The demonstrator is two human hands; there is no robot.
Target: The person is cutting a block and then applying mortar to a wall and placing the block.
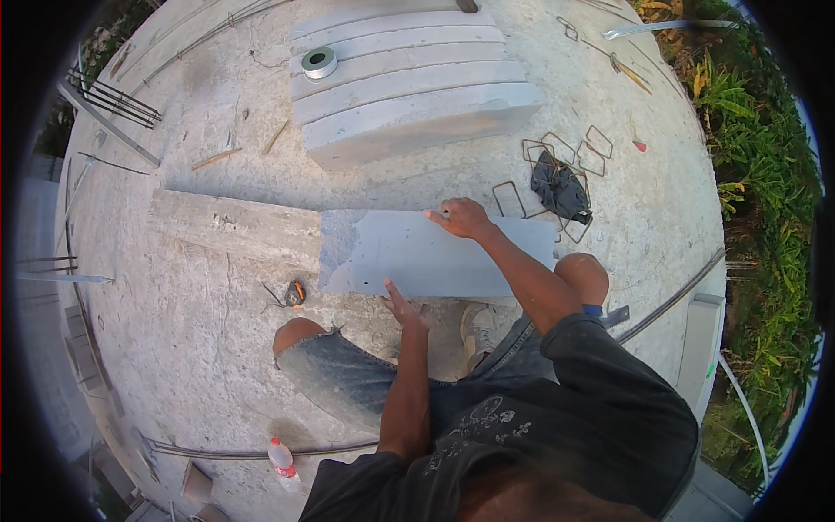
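Note:
A long, smooth light-grey concrete block (396, 254) lies crosswise before my knees, its left end rough and darker. My right hand (461, 217) is closed over its far edge, fingers curled; part of the grip is hidden. At the near edge, my left hand (405, 308) has its fingers spread, with one fingertip touching the block's top face. Against the block's left end lies a weathered, pale board (239, 226). A black and orange tape measure (296, 294) sits on the concrete floor to the left of the block.
Several matching blocks (417, 104) stand in a row beyond, with a tape roll (319, 63) on top. Bent wire stirrups (594, 157) and a black plastic bag (561, 189) lie at right. A bottle (283, 461) is at lower left; plants (757, 174) border the slab's right edge.

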